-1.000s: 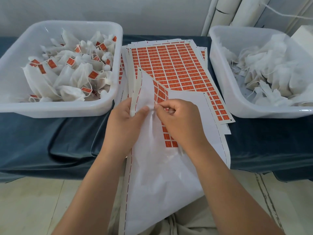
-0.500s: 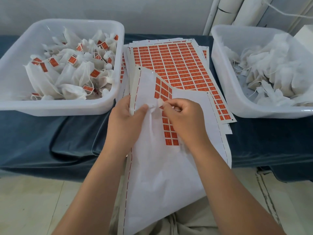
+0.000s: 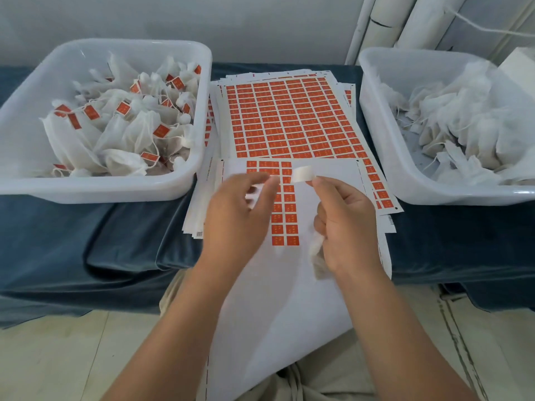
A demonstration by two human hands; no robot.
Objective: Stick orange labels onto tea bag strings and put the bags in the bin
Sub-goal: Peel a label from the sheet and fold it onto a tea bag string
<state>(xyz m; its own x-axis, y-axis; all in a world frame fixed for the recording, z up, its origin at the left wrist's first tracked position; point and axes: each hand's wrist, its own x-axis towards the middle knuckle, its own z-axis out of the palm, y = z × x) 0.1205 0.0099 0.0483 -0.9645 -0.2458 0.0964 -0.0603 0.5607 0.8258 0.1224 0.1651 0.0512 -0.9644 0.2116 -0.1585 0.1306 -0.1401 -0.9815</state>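
1. There are two white plastic bins. The left bin (image 3: 101, 195) holds a heap of gauzy white tea bags with orange tags on their strings, and the right bin (image 3: 405, 180) holds a heap of untagged white bags. Both are rectangular with rounded corners and smooth, slightly translucent walls.
2. One fanned stack of label sheets (image 3: 289, 117) lies between the bins. Its top sheet is a full grid of small orange rectangles.
3. One mostly stripped sheet (image 3: 289, 299) overlaps the near end of the stack and hangs off the surface towards the person's lap. It is glossy white backing with only a narrow strip of orange labels, two wide, left on it.
4. The right hand (image 3: 344, 227) pinches one peeled label (image 3: 302, 174) between thumb and forefinger, with its pale underside facing the camera. The lower fingers are curled round one tea bag (image 3: 316, 256), whose soft crumpled mesh hangs below the palm.
5. The left hand (image 3: 234, 218) hovers over the stripped sheet, just beside the label. It is motion-blurred; its fingers look loosely curved and seem to hold nothing.
6. The surface (image 3: 86, 233) is draped in dark blue, velvety cloth.
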